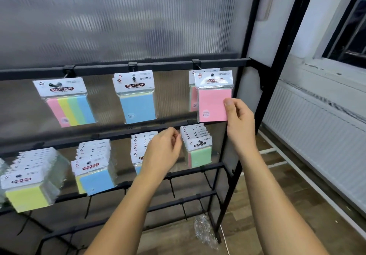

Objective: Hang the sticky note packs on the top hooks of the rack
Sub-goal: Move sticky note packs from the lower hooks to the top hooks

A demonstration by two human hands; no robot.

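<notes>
Pink sticky note pack [214, 98] hanging on the rightmost top hook [212, 74] of the black rack [126, 68], in front of another pack [193, 96] on the same hook. Pinched at its right edge by the right hand [238, 118], thumb on the front face, fingers [240, 107] curled behind and beside it. Pack's right edge close to the rack's upright post [248, 72]; its bottom edge just above the second rail [138, 130].

Left hand [163, 151] lower down, in front of the second-row stack [141, 146], fingers curled with tips drawn together; whether anything is held between them, cannot tell.

Top row otherwise: a blue pack [136, 98] on the middle hook and a four-colour striped pack [67, 102] on the left hook, with wide gaps between the three hooks.

Second row crowded: green-fronted stack [198, 148] at right, blue stack [95, 169] left of centre, yellow stack [27, 183] at far left.

Lower rails bare of packs. Crumpled clear wrap [205, 233] on the wooden floor [273, 175] by the rack's foot; open floor between rack and white radiator [316, 128] on the right.
</notes>
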